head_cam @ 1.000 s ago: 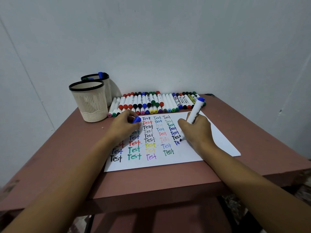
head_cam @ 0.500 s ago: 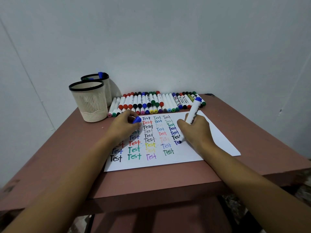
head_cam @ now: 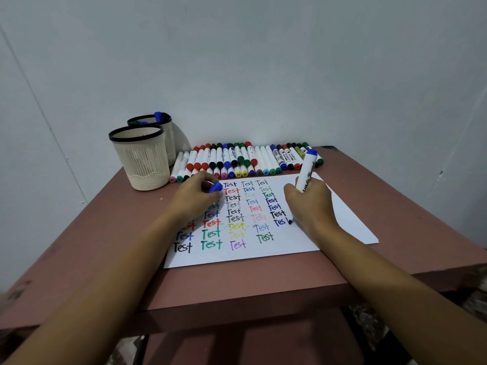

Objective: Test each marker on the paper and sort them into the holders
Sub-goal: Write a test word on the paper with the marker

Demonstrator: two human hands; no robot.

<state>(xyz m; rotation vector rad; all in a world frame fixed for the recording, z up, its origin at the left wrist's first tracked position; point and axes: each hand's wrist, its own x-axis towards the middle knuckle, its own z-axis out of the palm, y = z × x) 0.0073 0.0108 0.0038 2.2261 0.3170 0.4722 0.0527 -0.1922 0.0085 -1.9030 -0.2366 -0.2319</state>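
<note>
Pinches the blue cap [head_cam: 216, 186] in the left hand [head_cam: 195, 198], wraps right hand [head_cam: 311, 206] fingers round the blue marker [head_cam: 305, 175], tip on the paper [head_cam: 350, 222] mid-word; risks smearing fresh ink under the right palm, or skewing the stroke.

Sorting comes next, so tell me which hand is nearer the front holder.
Left. The left hand, holding a blue cap, sits just right of the front holder; the right hand, gripping the marker, is farther right.

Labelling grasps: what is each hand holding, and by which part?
Right hand grips the white blue-ended marker round its lower barrel, tip on the white paper sheet. Left hand holds a small blue plastic cap at its fingertips.
</note>
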